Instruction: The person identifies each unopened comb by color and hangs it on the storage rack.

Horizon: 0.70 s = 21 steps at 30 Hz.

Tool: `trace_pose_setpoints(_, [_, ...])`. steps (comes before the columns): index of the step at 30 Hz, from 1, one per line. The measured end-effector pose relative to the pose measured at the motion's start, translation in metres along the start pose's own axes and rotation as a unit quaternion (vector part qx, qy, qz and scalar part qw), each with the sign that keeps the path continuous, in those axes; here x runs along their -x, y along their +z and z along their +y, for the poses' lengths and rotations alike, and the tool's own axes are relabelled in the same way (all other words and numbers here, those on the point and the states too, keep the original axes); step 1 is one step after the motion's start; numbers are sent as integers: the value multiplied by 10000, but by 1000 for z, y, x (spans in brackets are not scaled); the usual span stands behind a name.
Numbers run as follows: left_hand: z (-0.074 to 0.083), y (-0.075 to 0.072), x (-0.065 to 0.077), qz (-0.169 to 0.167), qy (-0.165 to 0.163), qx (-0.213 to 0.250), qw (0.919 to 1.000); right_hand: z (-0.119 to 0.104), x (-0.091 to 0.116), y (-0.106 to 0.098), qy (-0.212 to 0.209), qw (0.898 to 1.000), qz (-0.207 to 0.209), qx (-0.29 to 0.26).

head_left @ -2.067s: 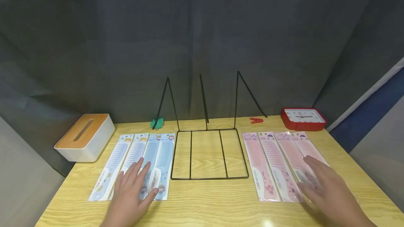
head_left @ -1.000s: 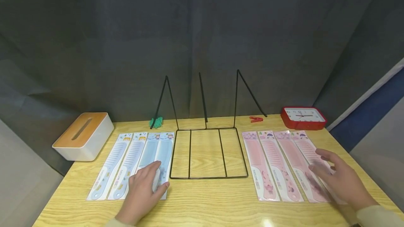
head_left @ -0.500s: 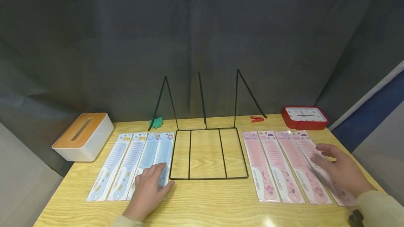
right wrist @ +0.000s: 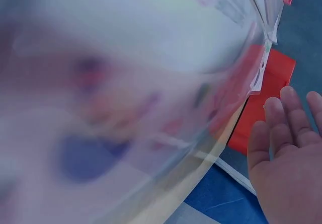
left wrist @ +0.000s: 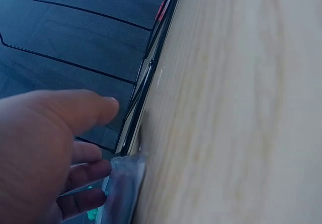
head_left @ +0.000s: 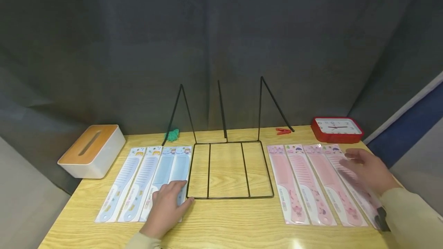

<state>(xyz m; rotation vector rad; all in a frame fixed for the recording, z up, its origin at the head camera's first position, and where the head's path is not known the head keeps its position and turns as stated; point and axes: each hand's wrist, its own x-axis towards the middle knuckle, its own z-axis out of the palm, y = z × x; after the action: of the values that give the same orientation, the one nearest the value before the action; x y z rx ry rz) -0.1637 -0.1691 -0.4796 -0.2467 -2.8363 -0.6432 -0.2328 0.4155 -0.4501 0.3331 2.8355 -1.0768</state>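
Observation:
Packaged blue combs [head_left: 122, 181] lie in a row left of a black wire rack [head_left: 230, 197]. My left hand [head_left: 165, 207] is over the two rightmost blue packs, its fingertips close to the rack's near left corner. Its fingers are loosely bent and hold nothing; in the left wrist view the thumb [left wrist: 95, 108] is apart from the fingers, beside a clear pack edge [left wrist: 123, 183]. Packaged pink combs [head_left: 285, 181] lie to the right of the rack. My right hand [head_left: 372, 172] hovers with relaxed fingers over the outermost pink pack [head_left: 349, 176], which fills much of the right wrist view.
A white tissue box with a wooden lid [head_left: 91, 151] stands at the left. Behind the combs are a green tangle [head_left: 172, 135], a red clip [head_left: 283, 131] and a red clock [head_left: 337, 130]. Three rack prongs rise before a dark backdrop [head_left: 207, 41].
My left hand has shifted right across the blue packs towards the rack. My right hand has moved away from me and slightly right. The combs and rack stay in place.

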Motion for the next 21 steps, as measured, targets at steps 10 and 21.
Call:
trace_pose_setpoints(10, [4, 1, -4, 101, 165, -97, 9998, 6, -22, 0, 234, 9994, 129, -223])
trace_pose_setpoints(21, [9, 2, -8, 49, 190, -59, 9998, 4, -30, -12, 877, 9955, -165, -311])
